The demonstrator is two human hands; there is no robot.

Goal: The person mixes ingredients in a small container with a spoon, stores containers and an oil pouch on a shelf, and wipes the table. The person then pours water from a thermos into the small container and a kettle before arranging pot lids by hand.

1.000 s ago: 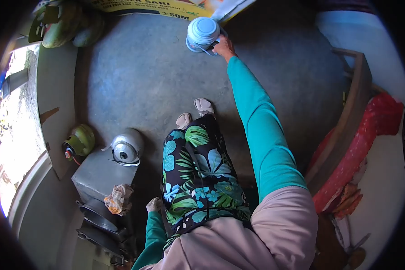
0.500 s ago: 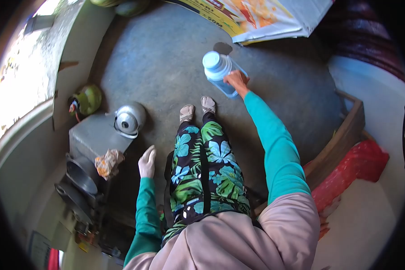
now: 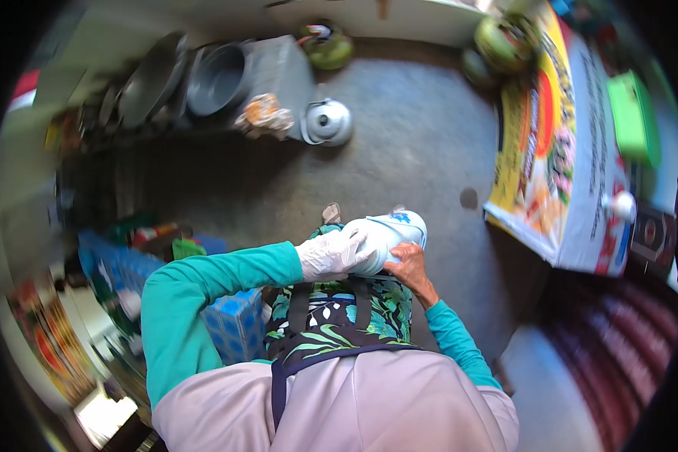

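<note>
A pale blue-white thermos flask with a blue print lies tilted across my front at waist height. My left hand, in a thin whitish glove, is closed round the flask's left end; the part under its fingers is mostly covered. From the other side, my bare right hand grips the body, its thumb on the near surface. Both hands touch the flask, close together above my flowered trousers.
A metal kettle sits at the end of a grey counter, beside a crumpled wrapper and a large pot. Green gas cylinders stand by the wall. A banner-covered table is at right, a blue crate at left.
The flask has come from my outstretched right hand to my waist, now tilted. My left hand has moved from beside my leg onto it. The view has turned left.
</note>
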